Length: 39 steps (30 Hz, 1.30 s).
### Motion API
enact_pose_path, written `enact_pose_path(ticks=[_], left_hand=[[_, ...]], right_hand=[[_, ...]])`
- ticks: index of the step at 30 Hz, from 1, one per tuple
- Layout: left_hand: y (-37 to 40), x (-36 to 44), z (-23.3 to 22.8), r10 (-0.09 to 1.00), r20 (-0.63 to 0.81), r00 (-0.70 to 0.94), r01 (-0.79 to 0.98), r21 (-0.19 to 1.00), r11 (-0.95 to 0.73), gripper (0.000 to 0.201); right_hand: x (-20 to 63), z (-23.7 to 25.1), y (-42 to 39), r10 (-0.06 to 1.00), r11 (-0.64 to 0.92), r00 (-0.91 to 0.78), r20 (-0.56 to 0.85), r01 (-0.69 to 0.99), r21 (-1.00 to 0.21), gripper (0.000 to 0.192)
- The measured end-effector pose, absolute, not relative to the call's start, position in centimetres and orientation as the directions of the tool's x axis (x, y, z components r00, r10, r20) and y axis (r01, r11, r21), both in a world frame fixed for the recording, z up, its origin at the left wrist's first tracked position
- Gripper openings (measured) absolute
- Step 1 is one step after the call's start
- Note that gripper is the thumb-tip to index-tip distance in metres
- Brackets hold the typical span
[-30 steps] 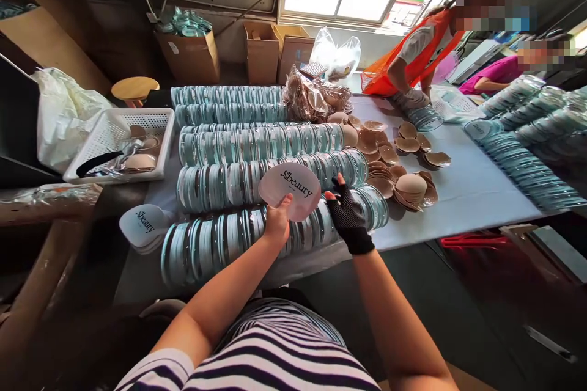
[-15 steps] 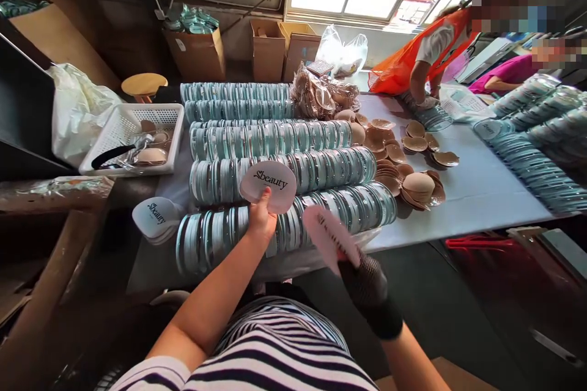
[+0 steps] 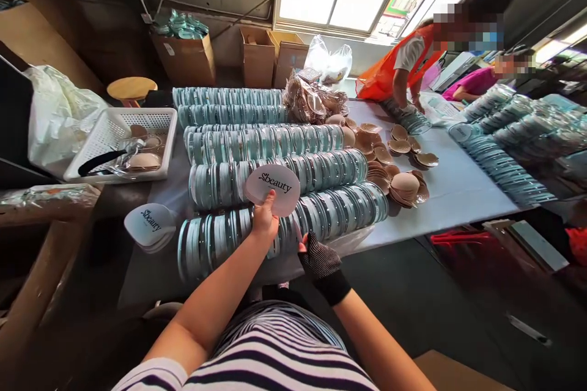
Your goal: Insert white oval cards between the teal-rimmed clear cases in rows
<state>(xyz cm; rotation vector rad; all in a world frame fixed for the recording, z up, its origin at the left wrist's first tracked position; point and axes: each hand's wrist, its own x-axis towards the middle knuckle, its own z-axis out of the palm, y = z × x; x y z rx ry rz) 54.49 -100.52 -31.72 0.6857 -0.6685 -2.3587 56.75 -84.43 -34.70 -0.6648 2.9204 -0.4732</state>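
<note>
A round stool, apparently wooden, stands near an open cardboard box.

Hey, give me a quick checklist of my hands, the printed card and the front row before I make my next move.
1. Left hand holding the printed card: ok, lettering visible.
2. Both hands gloved: not ok; only the right hand wears a black glove.
3. Right hand's hold: cannot tell; a thin pale edge shows near its fingertips.
4. Spare cards together: ok, piled left of the front row.
5. Front row unbroken: cannot tell; my view is partly blocked by your left hand.
</note>
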Motion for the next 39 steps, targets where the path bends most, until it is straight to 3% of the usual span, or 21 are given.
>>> enact_pose_path(ticks=[9,14,16,18,20,24,28,30,33,35,37,38,39], left_hand=[[-100.6,54.5,-31.5,-0.618,-0.315,-0.720,0.364,0.587,-0.723,0.047],[-100.4,54.7,-31.9,-0.634,-0.259,-0.728,0.373,0.627,-0.684,0.049],[-100.3,54.6,-32.1,-0.657,-0.231,-0.717,0.388,0.651,-0.653,0.050],[-100.3,54.4,-32.3,-0.669,-0.229,-0.707,0.380,0.675,-0.633,0.051],[-100.2,54.2,-32.3,-0.673,-0.247,-0.697,0.357,0.694,-0.625,0.050],[-99.7,54.4,-32.2,-0.688,-0.214,-0.693,0.374,0.710,-0.597,0.052],[-98.8,55.9,-31.8,-0.663,-0.205,-0.720,0.350,0.718,-0.602,0.053],[-98.6,56.7,-31.8,-0.628,-0.226,-0.745,0.286,0.742,-0.606,0.050],[-99.2,57.6,-31.9,-0.571,-0.260,-0.778,0.225,0.734,-0.641,0.047],[-100.2,57.9,-31.7,-0.594,-0.288,-0.751,0.279,0.676,-0.682,0.042],[-101.6,58.1,-31.3,-0.652,-0.315,-0.690,0.369,0.622,-0.691,0.038],[-102.2,58.2,-31.1,-0.676,-0.327,-0.660,0.403,0.606,-0.686,0.037],[-102.8,58.2,-30.8,-0.690,-0.337,-0.640,0.424,0.595,-0.683,0.038]], right_hand=[[55.2,-37.9,-85.9,-0.455,0.791,-0.890,0.033,-0.421,-0.444,0.025],[55.9,-37.4,-85.5,-0.555,0.551,-0.825,-0.108,-0.267,-0.791,0.025],[55.8,-36.3,-84.9,-0.618,0.480,-0.771,-0.152,-0.217,-0.850,0.036],[54.8,-34.8,-84.4,-0.627,0.456,-0.769,-0.123,-0.235,-0.859,0.039],[53.0,-32.9,-84.1,-0.562,0.456,-0.826,-0.032,-0.277,-0.846,0.037],[48.9,-29.1,-84.4,-0.345,0.471,-0.875,0.340,-0.475,-0.744,0.042],[49.2,-27.5,-86.4,-0.460,0.509,-0.690,0.559,-0.721,-0.470,0.049],[50.7,-27.6,-87.7,-0.512,0.489,-0.637,0.576,-0.767,-0.415,0.042],[52.3,-28.2,-88.5,-0.515,0.484,-0.735,0.442,-0.674,-0.558,0.036],[53.0,-28.8,-87.4,-0.376,0.549,-0.863,0.337,-0.501,-0.669,0.042],[54.3,-29.9,-84.8,-0.222,0.631,-0.930,0.292,-0.365,-0.685,0.051],[55.4,-30.5,-83.2,-0.204,0.670,-0.938,0.281,-0.343,-0.658,0.055],[56.7,-31.3,-81.6,-0.252,0.709,-0.935,0.247,-0.353,-0.610,0.055]])
